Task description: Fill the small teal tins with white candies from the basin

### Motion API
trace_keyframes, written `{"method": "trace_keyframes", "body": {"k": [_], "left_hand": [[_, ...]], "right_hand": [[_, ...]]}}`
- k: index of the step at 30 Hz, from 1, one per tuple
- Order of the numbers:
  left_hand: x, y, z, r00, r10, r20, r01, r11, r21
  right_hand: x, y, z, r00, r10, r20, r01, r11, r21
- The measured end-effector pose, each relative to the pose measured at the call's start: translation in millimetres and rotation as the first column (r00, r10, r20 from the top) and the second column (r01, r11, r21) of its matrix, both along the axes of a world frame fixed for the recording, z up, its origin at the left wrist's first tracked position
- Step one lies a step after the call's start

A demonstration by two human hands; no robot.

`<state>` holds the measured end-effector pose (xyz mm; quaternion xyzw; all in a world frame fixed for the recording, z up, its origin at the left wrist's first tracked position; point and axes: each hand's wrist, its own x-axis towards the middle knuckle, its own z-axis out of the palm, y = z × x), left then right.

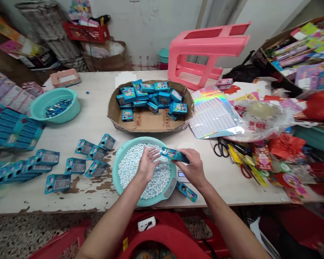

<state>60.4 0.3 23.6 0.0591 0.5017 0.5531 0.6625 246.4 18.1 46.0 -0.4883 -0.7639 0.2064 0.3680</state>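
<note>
A small blue printed box (175, 155) lies on its side in my right hand (192, 166), which is closed around its right end. White pieces show at the box's left end, over the rim of a turquoise basin (117, 176). Pale white and bluish candy-like pieces (158, 183) fill that basin. Above them is my left hand (148, 162), palm turned toward the box, fingers spread, with nothing visible in it. Another blue box (187, 192) leans beside the basin on the right, near a partly hidden device with a small display (181, 175).
Behind the basin stands a cut-down cardboard box (151, 124) with many blue boxes. Several blue boxes (75, 166) stand on the left, near a turquoise bowl (75, 108) of shiny wrapped pieces. A pink stool (175, 61), scissors (220, 148) and packaging crowd the right side.
</note>
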Motion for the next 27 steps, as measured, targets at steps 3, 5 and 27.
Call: {"method": "trace_keyframes", "body": {"k": [3, 5, 27], "left_hand": [[6.8, 11.5, -2.9, 0.979, 0.064, 0.195, -0.039, 0.991, -0.129], [5.9, 13.4, -8.9, 0.967, 0.114, 0.227, -0.084, 0.987, -0.140], [-144.5, 120.6, -2.0, -0.092, -0.196, -0.976, 0.319, 0.923, -0.215]], "right_hand": [[-19.2, -2.8, 0.9, 0.993, 0.082, 0.090, -0.084, 0.996, 0.021], [-23.2, -3.4, -1.7, 0.994, 0.073, 0.083, -0.075, 0.997, 0.016], [51.8, 19.1, -105.5, 0.624, -0.597, -0.504, 0.343, 0.789, -0.510]]}}
